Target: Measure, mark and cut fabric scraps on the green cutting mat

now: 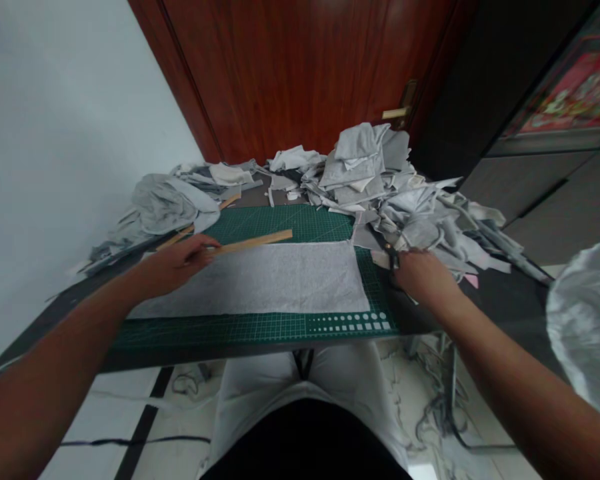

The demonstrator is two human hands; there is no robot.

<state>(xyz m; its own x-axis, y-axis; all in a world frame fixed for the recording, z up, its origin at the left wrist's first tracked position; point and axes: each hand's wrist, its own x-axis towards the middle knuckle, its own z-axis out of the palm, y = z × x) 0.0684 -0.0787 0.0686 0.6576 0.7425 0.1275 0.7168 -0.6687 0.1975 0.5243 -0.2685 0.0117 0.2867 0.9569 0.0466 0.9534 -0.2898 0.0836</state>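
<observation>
A light grey rectangle of cloth (280, 280) lies flat across a green cutting mat (280, 330) printed with a grid. My left hand (183, 263) is closed on one end of a thin wooden strip (260, 241), perhaps a ruler, which slants over the cloth's far edge. At the mat's right side, my right hand (421, 275) has its fingers curled at the dark handles of a pair of scissors (391, 257). The scissors' blades point away toward the scraps and are partly lost among them.
A big heap of grey and white cloth scraps (365, 167) covers the table's back right. More bunched cloth (163, 203) lies at the back left by the white wall. Behind stands a wooden door (300, 73). A whitish plastic bag (587, 320) is at the right edge.
</observation>
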